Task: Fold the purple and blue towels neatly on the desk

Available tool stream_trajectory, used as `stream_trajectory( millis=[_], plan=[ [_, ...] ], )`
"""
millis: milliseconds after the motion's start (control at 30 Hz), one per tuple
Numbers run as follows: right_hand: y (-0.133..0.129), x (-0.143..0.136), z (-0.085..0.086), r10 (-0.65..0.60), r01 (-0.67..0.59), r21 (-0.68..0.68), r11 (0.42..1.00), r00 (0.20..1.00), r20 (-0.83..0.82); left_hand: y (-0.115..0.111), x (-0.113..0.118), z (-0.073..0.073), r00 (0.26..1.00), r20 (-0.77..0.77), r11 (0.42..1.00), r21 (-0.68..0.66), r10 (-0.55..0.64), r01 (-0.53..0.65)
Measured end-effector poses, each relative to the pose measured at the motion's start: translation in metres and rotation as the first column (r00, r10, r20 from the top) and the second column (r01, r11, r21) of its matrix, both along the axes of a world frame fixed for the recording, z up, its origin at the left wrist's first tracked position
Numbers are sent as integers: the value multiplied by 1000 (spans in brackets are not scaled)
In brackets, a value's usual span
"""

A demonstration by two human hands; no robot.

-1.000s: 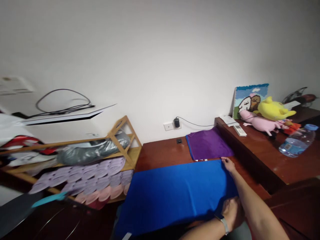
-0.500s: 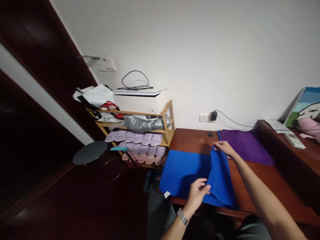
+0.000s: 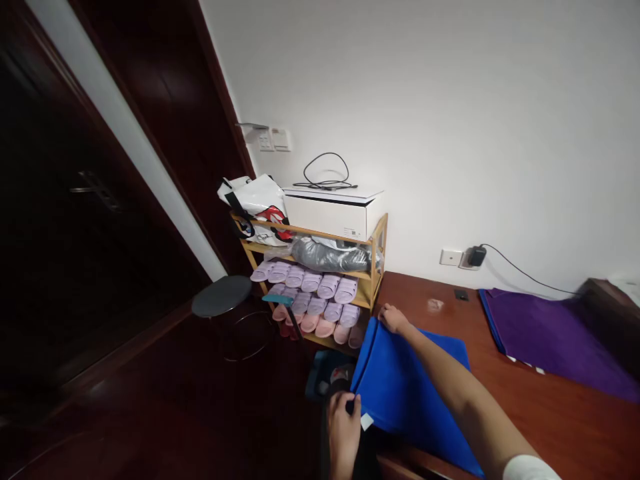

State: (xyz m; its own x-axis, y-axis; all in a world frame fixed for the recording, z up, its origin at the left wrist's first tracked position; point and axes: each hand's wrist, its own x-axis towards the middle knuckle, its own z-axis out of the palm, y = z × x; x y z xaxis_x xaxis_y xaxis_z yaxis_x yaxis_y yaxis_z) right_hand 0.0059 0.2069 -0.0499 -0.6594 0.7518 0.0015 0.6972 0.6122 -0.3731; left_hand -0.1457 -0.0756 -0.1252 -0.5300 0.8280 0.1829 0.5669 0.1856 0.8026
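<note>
A blue cloth [image 3: 410,380], folded in layers, lies over the front of the brown table, with a small white tag [image 3: 367,421] at its near left corner. My left hand [image 3: 344,423] is closed on that near corner, thumb on top, at the table's edge. At the cloth's far left corner, my right hand [image 3: 393,319] has its fingers closed on the fabric. My right forearm passes over the cloth and hides part of it. The left edges of the layers lie nearly together between both hands.
Purple cloths [image 3: 555,340] with a blue edge lie on the table [image 3: 530,407] to the right. Left of the table stands a wooden rack [image 3: 374,283] with slippers [image 3: 327,287], a white box [image 3: 330,215] and a bag. A round stool [image 3: 223,295] is farther left.
My hands have carried the cloth's lifted flap leftward and laid it over the left part. The right hand has gone from the middle to the far left corner. The view has turned left.
</note>
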Motion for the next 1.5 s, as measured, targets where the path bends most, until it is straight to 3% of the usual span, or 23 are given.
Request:
stream_trajectory(
  millis=[133, 367, 467, 567, 633, 733, 933, 1067, 1167, 1267, 1367, 1500],
  plan=[
    [9, -5, -20, 58, -62, -44, 997, 995, -79, -2, -3, -20, 997, 69, 1000, -8, 25, -24],
    [18, -23, -46, 82, -112, -129, 985, 974, -211, 2, -7, -37, 996, 65, 994, 85, 68, -73],
    [19, -28, -43, 45, -91, -153, 984, 959, -278, 0, -11, -38, 995, 76, 993, 98, 64, -72],
    [20, -22, -25, 31, -93, -162, 982, 936, -350, -5, -19, -26, 993, 108, 997, 52, 52, -58],
    [21, -10, -5, 30, -96, -151, 984, 919, -392, -7, -25, -8, 990, 137, 999, 14, 46, -48],
    [17, 24, 39, 31, -88, -104, 991, 889, -457, -6, -35, 34, 982, 185, 999, 15, 29, -32],
    [-33, 128, 149, 90, -50, 82, 995, 785, -613, 7, -36, 146, 979, 196, 970, 241, -62, 13],
    [-86, 188, 199, 86, 70, 200, 977, 732, -676, 14, -21, 220, 980, 94, 898, 422, -177, 122],
    [-121, 219, 218, 63, 210, 279, 937, 685, -726, 20, -11, 268, 947, 29, 847, 457, -319, 271],
    [-147, 240, 224, 52, 304, 314, 900, 639, -768, 29, -5, 304, 894, -57, 805, 412, -445, 427],
    [-167, 256, 223, 12, 330, 282, 901, 631, -776, 41, 2, 325, 845, -76, 773, 368, -530, 517],
    [-190, 273, 219, -41, 352, 215, 911, 596, -802, 52, 14, 335, 765, 33, 723, 353, -644, 594]
  ],
)
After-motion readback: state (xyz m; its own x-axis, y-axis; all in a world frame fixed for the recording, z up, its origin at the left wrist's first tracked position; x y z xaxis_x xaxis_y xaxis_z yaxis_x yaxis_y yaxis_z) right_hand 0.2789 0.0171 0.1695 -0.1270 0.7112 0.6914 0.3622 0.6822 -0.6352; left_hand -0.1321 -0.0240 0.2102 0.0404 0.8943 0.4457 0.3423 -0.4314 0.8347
